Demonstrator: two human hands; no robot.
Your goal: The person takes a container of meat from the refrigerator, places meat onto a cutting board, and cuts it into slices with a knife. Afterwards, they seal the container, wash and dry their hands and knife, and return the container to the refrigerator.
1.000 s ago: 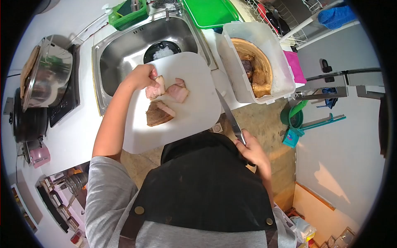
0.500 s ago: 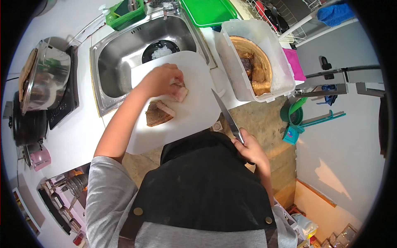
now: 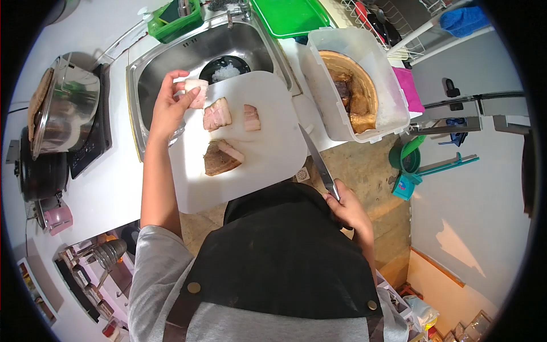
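Note:
My left hand [image 3: 175, 105] pinches a slice of pork belly [image 3: 196, 93] above the far left corner of the white cutting board [image 3: 273, 151]. Close by on the board lies a wider pork slice [image 3: 217, 114], and a narrow pork strip [image 3: 251, 117] rests to its right. A browned chunk of pork [image 3: 221, 159] sits nearer my body, its pale cut side showing. Off the board's right edge, my right hand [image 3: 346, 205] grips a kitchen knife [image 3: 319, 162] by the handle, blade pointing away from me.
Behind the board is a steel sink [image 3: 171, 65] holding a black plate of white bits [image 3: 225, 71]. A clear plastic bin [image 3: 393, 108] with brown meat stands at the right, near a green tray [image 3: 290, 16]. Pots [image 3: 71, 108] line the left side.
My left hand has moved left from the middle of the board, lifting a pork slice. Two pieces it partly covered now show. The knife stays nearly still in my right hand.

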